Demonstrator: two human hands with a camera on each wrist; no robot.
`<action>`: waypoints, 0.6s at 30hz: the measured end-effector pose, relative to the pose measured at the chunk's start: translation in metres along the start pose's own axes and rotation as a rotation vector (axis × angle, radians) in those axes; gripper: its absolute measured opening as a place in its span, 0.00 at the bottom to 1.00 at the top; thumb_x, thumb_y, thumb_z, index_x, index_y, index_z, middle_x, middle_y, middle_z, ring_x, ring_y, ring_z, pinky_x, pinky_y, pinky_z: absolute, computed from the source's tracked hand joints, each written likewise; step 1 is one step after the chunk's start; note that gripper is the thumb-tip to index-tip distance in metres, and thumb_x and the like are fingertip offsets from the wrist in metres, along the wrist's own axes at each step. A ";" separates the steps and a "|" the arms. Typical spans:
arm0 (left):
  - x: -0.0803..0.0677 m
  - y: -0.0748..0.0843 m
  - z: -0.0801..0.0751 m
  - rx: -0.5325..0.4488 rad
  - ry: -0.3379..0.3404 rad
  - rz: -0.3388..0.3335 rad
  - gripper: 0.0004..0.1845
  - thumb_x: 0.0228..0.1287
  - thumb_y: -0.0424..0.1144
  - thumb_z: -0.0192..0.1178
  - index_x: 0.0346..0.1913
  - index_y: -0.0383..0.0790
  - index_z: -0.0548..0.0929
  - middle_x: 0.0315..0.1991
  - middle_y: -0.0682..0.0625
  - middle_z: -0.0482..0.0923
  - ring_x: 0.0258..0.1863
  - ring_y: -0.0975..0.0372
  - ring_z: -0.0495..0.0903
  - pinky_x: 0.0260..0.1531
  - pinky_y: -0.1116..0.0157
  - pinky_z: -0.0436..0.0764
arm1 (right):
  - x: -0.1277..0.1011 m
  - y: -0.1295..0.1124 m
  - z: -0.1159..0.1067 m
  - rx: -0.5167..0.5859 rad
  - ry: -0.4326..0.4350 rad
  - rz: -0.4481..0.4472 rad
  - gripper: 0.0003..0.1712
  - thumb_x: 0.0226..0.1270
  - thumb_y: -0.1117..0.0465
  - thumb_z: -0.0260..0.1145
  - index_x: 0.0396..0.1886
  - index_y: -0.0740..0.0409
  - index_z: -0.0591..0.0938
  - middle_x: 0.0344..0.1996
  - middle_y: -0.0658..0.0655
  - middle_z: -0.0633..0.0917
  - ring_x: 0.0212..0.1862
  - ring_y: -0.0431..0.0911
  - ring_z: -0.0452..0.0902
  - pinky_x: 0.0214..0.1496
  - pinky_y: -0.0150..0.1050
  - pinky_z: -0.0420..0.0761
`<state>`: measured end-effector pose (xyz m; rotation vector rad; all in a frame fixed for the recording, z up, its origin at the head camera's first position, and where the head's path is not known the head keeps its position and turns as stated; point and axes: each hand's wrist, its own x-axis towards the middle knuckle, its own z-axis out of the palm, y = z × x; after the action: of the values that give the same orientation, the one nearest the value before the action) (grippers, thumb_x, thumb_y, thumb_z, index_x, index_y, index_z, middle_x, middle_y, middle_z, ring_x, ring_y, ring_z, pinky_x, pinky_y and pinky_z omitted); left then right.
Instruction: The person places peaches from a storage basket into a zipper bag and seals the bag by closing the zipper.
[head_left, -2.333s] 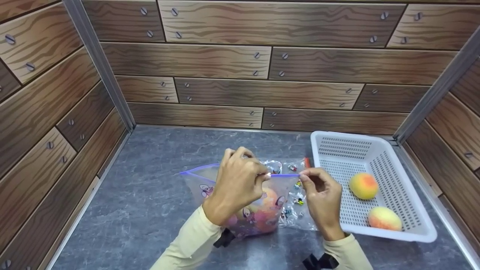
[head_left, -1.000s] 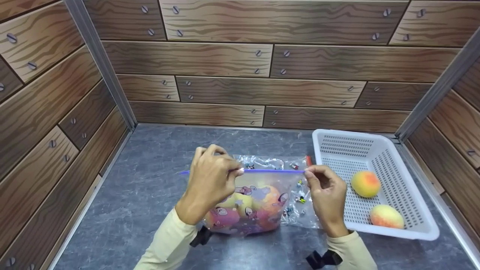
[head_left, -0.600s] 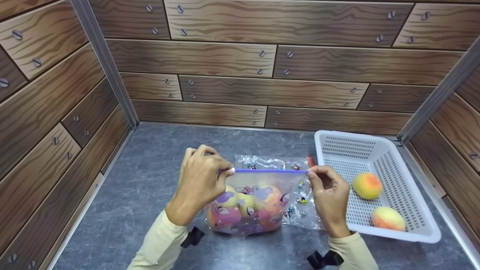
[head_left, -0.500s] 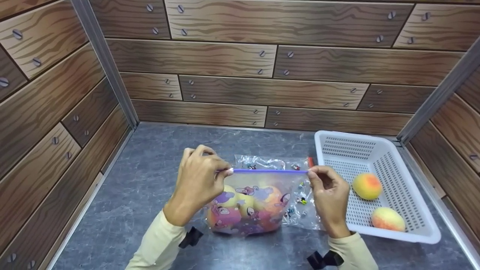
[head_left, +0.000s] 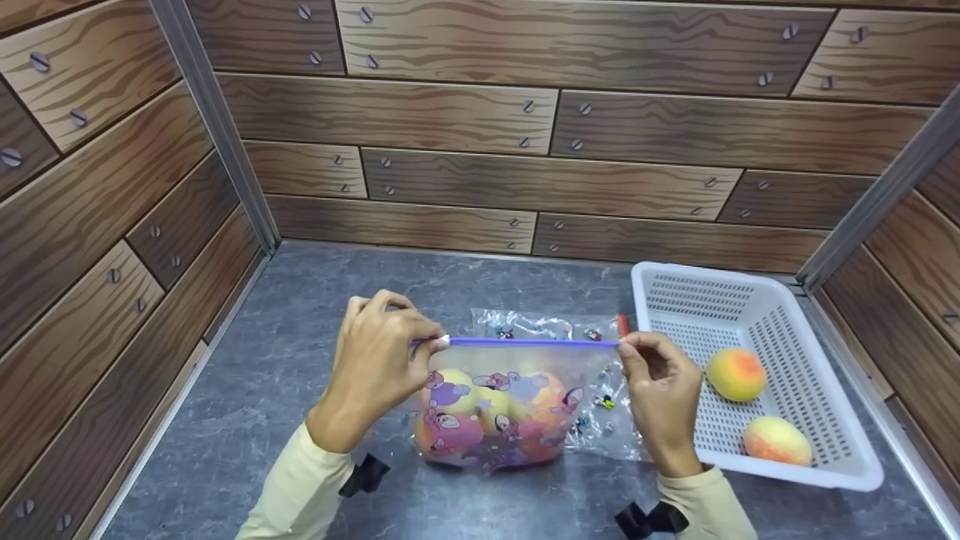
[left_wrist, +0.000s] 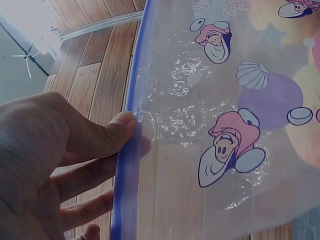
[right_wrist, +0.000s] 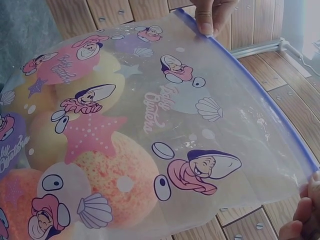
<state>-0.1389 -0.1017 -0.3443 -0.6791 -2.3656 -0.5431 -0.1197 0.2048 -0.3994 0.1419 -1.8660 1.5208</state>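
A frosted zip bag (head_left: 502, 420) printed with pink cartoon oysters, stars and shells stands in the middle of the table. Several peaches (right_wrist: 117, 175) show through its film. Along its top runs a purple zip strip (head_left: 532, 343), pulled straight, its two edges lying together between the hands. My left hand (head_left: 379, 352) pinches this strip near its left end, thumb on the near side, as the left wrist view (left_wrist: 85, 135) shows. At the opposite end, thumb and forefinger of my right hand (head_left: 664, 390) hold the corner of the strip.
Right of the bag stands a white perforated plastic basket (head_left: 862, 465) with two peaches in it, one farther back (head_left: 736, 373) and one nearer (head_left: 778, 440). Partly behind the zip bag lies a clear plastic bag (head_left: 600, 435) bearing tiny coloured figures. Wood-patterned walls (head_left: 442, 176) surround the table.
My left hand has slid leftward along the strip from its middle to near the left end. The gap at the left of the bag's mouth has come together. My right hand keeps its hold.
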 end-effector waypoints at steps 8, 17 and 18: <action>-0.006 -0.010 -0.006 -0.029 0.017 -0.028 0.03 0.53 0.38 0.77 0.30 0.49 0.92 0.31 0.55 0.89 0.43 0.54 0.80 0.44 0.54 0.70 | -0.001 -0.001 0.000 -0.010 -0.005 0.014 0.03 0.62 0.80 0.67 0.34 0.74 0.83 0.26 0.58 0.81 0.27 0.41 0.75 0.31 0.27 0.79; -0.012 -0.019 -0.013 -0.018 0.018 -0.060 0.03 0.53 0.38 0.77 0.30 0.49 0.92 0.29 0.55 0.88 0.44 0.53 0.80 0.44 0.53 0.69 | -0.002 0.000 0.000 -0.003 -0.003 0.029 0.02 0.63 0.80 0.66 0.34 0.75 0.82 0.25 0.58 0.80 0.26 0.41 0.74 0.30 0.27 0.78; -0.013 -0.020 -0.013 -0.017 0.019 -0.062 0.03 0.53 0.38 0.77 0.30 0.49 0.92 0.29 0.55 0.88 0.43 0.53 0.80 0.44 0.53 0.69 | -0.002 0.000 0.000 -0.003 0.001 0.032 0.02 0.63 0.80 0.66 0.34 0.75 0.82 0.25 0.58 0.80 0.26 0.41 0.74 0.30 0.27 0.78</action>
<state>-0.1360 -0.1284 -0.3468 -0.6071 -2.3737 -0.5939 -0.1185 0.2039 -0.4000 0.1097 -1.8781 1.5393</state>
